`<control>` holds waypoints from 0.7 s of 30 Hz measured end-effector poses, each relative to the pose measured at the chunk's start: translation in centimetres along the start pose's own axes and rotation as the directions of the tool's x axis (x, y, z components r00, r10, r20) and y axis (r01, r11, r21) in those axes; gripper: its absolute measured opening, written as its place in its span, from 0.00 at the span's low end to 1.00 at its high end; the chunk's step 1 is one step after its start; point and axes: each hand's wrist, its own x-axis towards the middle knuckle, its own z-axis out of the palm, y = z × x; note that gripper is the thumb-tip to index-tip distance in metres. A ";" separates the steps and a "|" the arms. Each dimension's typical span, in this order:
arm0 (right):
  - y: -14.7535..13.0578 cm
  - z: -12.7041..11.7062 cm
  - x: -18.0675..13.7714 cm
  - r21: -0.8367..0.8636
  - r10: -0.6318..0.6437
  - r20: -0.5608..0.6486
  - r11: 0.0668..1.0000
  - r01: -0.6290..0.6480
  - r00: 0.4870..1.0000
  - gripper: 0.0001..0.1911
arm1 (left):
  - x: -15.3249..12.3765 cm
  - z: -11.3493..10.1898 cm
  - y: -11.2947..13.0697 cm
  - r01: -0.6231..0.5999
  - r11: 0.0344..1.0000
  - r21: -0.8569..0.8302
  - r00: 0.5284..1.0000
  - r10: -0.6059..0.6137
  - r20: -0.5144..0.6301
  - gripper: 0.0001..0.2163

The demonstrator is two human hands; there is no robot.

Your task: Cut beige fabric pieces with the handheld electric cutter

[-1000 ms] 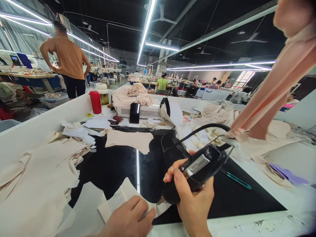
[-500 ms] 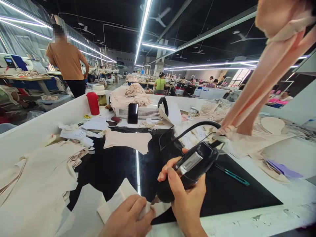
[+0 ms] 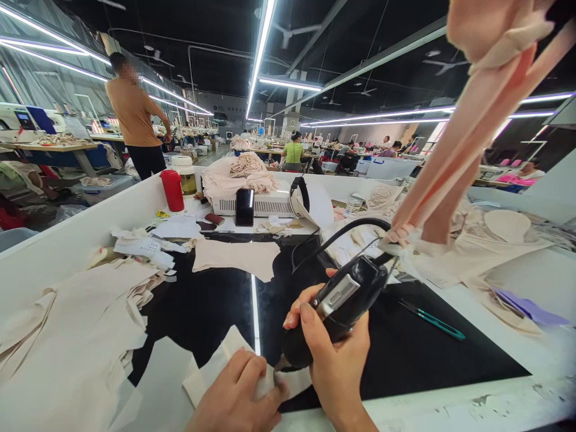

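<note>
Brown-shirted co-worker (image 3: 132, 114), ten o'clock in the long lit workroom, has edged right; the black handheld tool (image 3: 344, 306) has slid left. White wall (image 3: 90, 228) edges the table's left side, with stacked cloth (image 3: 76, 342) at eight. Near half past six, the left hand (image 3: 240, 390), fingers bent close together, presses the pale cloth piece (image 3: 229, 348); whether it pinches, I cannot tell. At five, the right hand (image 3: 337, 357) is clamped round the tool, tip at the piece. Glossy black panel (image 3: 405, 360) gives open room toward green tweezers (image 3: 438, 324) at four. Pink cloth (image 3: 472, 132) hangs at two.
</note>
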 end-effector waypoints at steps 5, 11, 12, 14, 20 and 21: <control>0.1 0.4 0.1 0.050 -0.001 -0.014 0.999 0.001 1.000 0.24 | 0.3 -0.4 0.1 0.021 1.000 0.001 1.000 -0.022 0.008 0.08; 0.4 0.8 -0.2 0.044 0.022 0.013 0.999 -0.023 1.000 0.23 | 0.2 0.1 0.2 0.024 0.999 0.022 1.000 -0.023 -0.020 0.11; 0.4 0.8 -0.2 0.037 0.025 0.014 0.999 -0.025 1.000 0.23 | 0.2 0.2 0.2 0.021 0.999 0.024 1.000 -0.021 -0.016 0.11; 0.4 0.7 0.0 0.021 0.023 0.016 0.999 -0.024 1.000 0.23 | 0.2 0.1 0.2 0.013 1.000 0.018 1.000 -0.013 0.003 0.12; 0.5 -0.7 1.4 -0.066 -0.030 0.028 0.997 0.032 0.999 0.19 | 0.1 -2.9 -1.0 0.123 0.970 -0.210 0.978 -0.083 0.190 0.13; 0.4 -1.1 1.7 -0.099 -0.041 0.044 0.994 0.045 0.998 0.19 | 0.0 -3.5 -1.4 0.170 0.957 -0.234 0.965 -0.114 0.235 0.13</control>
